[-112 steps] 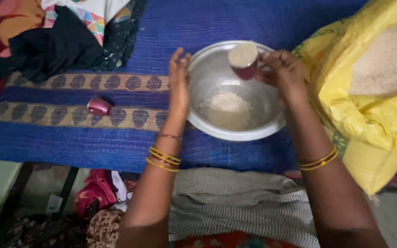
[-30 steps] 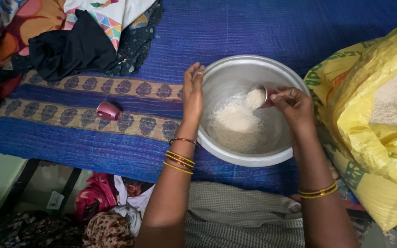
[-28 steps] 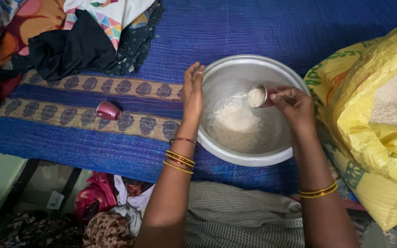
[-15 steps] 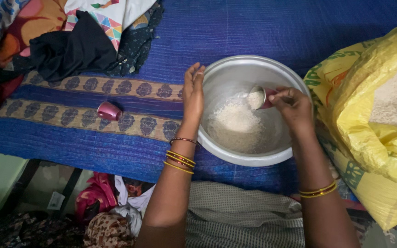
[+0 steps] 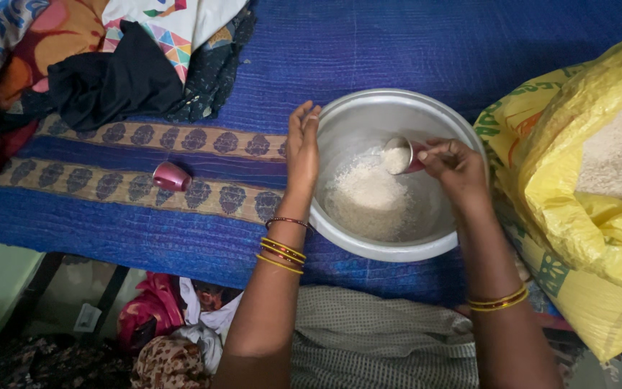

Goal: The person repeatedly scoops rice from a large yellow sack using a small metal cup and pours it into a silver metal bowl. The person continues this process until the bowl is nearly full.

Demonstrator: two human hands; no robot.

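Observation:
A round steel bowl [image 5: 368,108] sits on a blue patterned bedcover [image 5: 368,43], with a heap of white rice [image 5: 368,191] in its bottom. My right hand [image 5: 455,167] grips a small maroon cup [image 5: 402,154], tipped on its side over the bowl, rice showing at its mouth. The flat palm of my left hand [image 5: 302,150] rests against the bowl's left rim, fingers straight and together, holding nothing.
An open yellow sack [image 5: 577,187] full of rice [image 5: 620,144] stands right of the bowl. A second small maroon cup [image 5: 170,176] lies on the bedcover at left. Crumpled clothes [image 5: 109,72] lie at the back left. The bed's near edge runs below my arms.
The cup, held full above the bowl before, is now tipped low inside it, and the rice heap has grown. My left hand has stayed at the rim.

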